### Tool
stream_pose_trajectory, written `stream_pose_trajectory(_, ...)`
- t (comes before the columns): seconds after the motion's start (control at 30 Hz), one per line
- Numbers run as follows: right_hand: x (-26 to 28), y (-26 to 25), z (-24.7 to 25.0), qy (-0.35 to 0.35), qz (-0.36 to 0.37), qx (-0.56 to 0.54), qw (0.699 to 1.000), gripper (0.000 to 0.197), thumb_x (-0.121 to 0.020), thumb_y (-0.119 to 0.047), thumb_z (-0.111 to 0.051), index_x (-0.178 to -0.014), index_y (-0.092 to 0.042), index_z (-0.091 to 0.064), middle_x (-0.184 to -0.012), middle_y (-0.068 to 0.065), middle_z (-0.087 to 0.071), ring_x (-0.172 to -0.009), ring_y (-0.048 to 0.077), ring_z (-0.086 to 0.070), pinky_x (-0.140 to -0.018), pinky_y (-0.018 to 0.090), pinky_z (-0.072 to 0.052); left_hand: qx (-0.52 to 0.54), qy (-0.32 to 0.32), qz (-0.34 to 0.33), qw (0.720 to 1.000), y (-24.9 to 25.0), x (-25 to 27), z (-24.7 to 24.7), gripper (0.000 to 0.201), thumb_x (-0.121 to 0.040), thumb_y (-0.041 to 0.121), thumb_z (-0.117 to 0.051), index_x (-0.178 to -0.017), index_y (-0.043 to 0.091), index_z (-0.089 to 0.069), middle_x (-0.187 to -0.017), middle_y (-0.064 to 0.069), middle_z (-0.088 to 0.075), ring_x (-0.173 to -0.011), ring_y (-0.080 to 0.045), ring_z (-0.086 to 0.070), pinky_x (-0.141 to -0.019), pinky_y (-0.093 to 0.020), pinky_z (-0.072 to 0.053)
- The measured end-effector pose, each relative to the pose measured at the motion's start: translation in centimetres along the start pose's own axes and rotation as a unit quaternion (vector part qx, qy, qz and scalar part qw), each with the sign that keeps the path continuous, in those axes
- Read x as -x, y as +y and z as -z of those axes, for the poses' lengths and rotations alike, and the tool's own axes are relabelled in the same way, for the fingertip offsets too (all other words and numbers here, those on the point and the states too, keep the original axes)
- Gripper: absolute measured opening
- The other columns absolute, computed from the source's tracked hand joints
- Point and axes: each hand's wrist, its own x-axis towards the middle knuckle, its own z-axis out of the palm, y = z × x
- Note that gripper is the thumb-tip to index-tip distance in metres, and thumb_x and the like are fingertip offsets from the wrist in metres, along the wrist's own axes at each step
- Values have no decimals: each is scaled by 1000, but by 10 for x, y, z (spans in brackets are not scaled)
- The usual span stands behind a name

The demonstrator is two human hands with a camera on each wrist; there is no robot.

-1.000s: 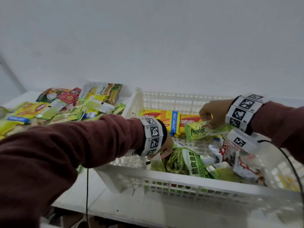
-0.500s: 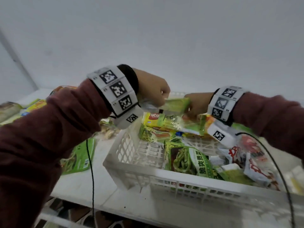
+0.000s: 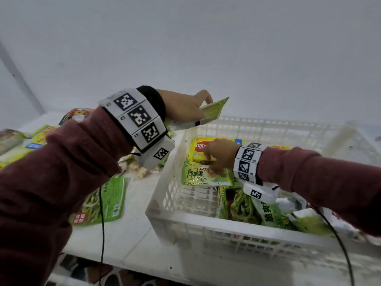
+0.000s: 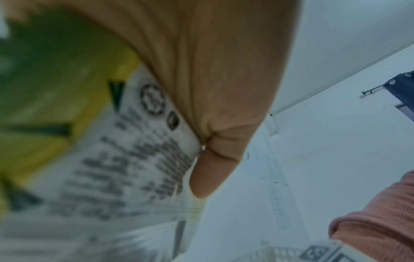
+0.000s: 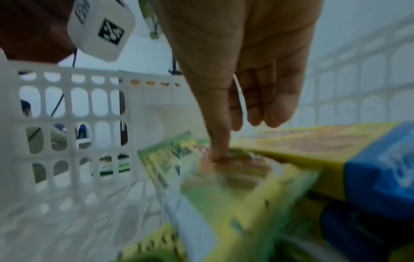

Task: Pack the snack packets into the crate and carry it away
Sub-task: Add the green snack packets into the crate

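While our right hand [image 3: 219, 155] presses straight fingers on the pandan packet [image 3: 203, 175] inside the crate [image 3: 206, 232], our left hand [image 3: 183, 108] pinches a light, crinkly green packet [image 3: 214, 110] above the far rim; edge grips probably suit these slippery wrappers.

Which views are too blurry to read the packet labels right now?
Head view: sharp enough; the Pandan packet in the crate reads clearly. Left wrist view: the held green packet sits too close, its print smeared. Right wrist view: motion blur smears the packets under the right hand; the crate wall stays sharper.
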Motion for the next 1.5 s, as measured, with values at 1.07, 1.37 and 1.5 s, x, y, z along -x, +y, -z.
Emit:
stream_pose_trajectory(1.07, 143, 120, 37, -192, -218, 29, 957, 51, -91, -28, -55, -137, -11, -42, -137, 5, -49, -123, 20, -49, -100, 26, -37, 63, -69, -51, 994, 119, -81, -105, 29, -88, 31, -61, -80, 8, -46, -66, -4, -49, -49, -15, -47, -51, -25, -41)
stream_pose_trajectory(1.37, 152, 138, 16, -185, -185, -36, 965, 55, -87, -27, -62, -138, -21, -41, -125, 3, -57, -100, 16, -54, -81, 21, -41, -192, -47, -164, 966, 131, -94, -112, 41, -88, 14, -58, -127, 14, -47, -125, -11, -44, -108, -26, -48, -81, -30, -41)
stream_pose_trajectory(1.5, 148, 127, -3, -213, -93, -71, 970, 62, -84, -26, -65, -139, -31, -36, -103, 0, -60, -89, 18, -53, -65, 15, -39, -324, -126, -299, 889, 129, -97, -111, 62, -79, 14, -70, -134, 26, -45, -141, -3, -34, -127, -23, -34, -97, -26, -29)
